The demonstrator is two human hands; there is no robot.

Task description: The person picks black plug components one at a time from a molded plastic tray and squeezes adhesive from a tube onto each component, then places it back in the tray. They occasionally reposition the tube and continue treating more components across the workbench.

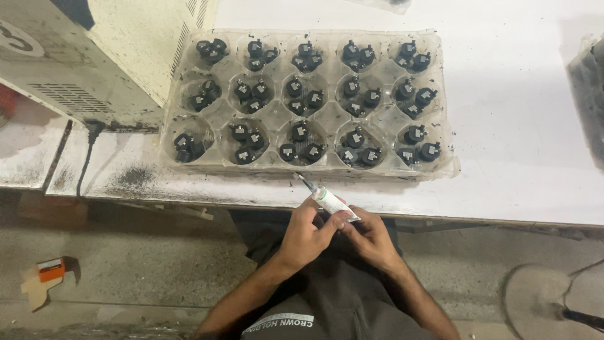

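My left hand (306, 230) and my right hand (371, 236) meet just below the table's front edge. Together they hold a small white tube (330, 201) with a thin dark nozzle that points up and left toward the tray. The left thumb and fingers pinch the tube's body; the right fingers grip its rear end. A clear plastic tray (448, 167) with round pockets lies on the white table right above the hands. Each pocket holds two or three small black parts (301, 141) with pale square faces.
A worn white machine housing (107, 56) stands at the left on the table (522, 126), with a black cable (85, 160) hanging down. An orange box (51, 269) lies on the floor at left. A dark container (588, 94) sits at the right edge.
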